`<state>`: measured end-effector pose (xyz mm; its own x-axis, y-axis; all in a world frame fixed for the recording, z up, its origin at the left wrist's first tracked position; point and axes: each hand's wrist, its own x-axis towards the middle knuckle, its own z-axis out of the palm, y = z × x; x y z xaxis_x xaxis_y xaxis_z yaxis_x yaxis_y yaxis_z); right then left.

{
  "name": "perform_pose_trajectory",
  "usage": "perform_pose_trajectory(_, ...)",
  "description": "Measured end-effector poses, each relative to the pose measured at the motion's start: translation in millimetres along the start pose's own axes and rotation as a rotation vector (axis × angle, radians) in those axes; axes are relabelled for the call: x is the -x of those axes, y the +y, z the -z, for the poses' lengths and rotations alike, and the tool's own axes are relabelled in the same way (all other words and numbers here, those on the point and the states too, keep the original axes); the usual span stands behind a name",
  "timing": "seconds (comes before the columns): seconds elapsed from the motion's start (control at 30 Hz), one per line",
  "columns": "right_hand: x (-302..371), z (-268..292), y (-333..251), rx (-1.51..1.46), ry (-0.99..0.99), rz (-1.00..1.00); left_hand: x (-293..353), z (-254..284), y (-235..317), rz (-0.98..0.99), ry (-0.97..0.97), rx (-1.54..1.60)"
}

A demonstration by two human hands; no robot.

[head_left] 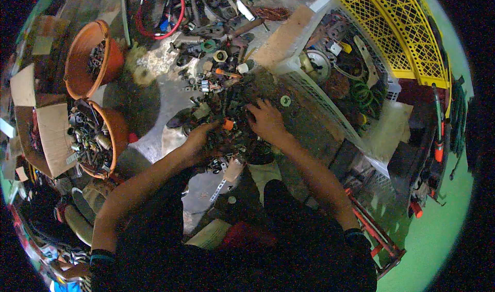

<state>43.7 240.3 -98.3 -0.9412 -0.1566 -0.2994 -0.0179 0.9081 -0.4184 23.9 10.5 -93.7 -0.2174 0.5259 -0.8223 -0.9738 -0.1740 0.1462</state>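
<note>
A dark heap of small metal parts (234,98) lies on the floor between my forearms. At its left side my left hand (197,143) reaches in, thumb toward the middle; its other fingers are hidden, so I cannot tell what they hold. A small orange piece (228,124) shows just beyond that thumb. My right hand (268,120) is over the heap's right side, fingers bent and apart, tips touching the dark parts, with nothing visible gripped. A longer orange piece (228,73) and a hex nut-like fitting (220,56) lie farther up the heap.
Two orange buckets (125,132) with metal parts stand at left beside an open cardboard box (54,137). A white plastic crate (330,103) holding a green coil (367,97) is at right, near a yellow lattice crate (397,29). A red hose loop (184,8) lies at the far side.
</note>
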Motion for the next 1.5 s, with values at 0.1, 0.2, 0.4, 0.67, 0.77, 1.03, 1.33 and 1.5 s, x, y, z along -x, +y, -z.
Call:
perform_pose_trajectory(0.1,-2.2,2.4,-7.3,-0.002,-0.04,-0.051,0.1,1.7,0.4,-0.006,-0.004,-0.008)
perform_pose_trajectory(0.2,-2.4,2.5,-7.1,0.042,-0.047,-0.059,3.8,-3.1,1.9,-0.006,-0.017,-0.016)
perform_pose_trajectory(0.4,-3.5,22.5,-8.1,0.168,-0.116,-0.031,2.6,-0.5,1.5,-0.014,-0.016,-0.062)
perform_pose_trajectory(0.67,-7.3,4.1,-0.9,0.37,-0.005,0.06,27.0,-27.9,13.8,-0.011,0.032,-0.294)
perform_pose_trajectory(0.77,-10.2,22.2,-3.9,0.272,-0.046,-0.017,19.8,-14.1,7.7,-0.001,0.003,-0.241)
perform_pose_trajectory(1.03,24.2,54.6,-44.1,-0.702,0.148,-0.175,19.1,-21.8,8.8,0.03,-0.027,-0.048)
perform_pose_trajectory(1.33,26.9,34.2,-49.2,-0.675,0.389,-0.086,13.0,-4.9,11.5,0.01,-0.015,0.1)
perform_pose_trajectory(1.5,67.6,-37.1,-45.7,-0.231,-0.031,0.474,24.8,-12.4,37.6,-0.09,0.087,0.082)
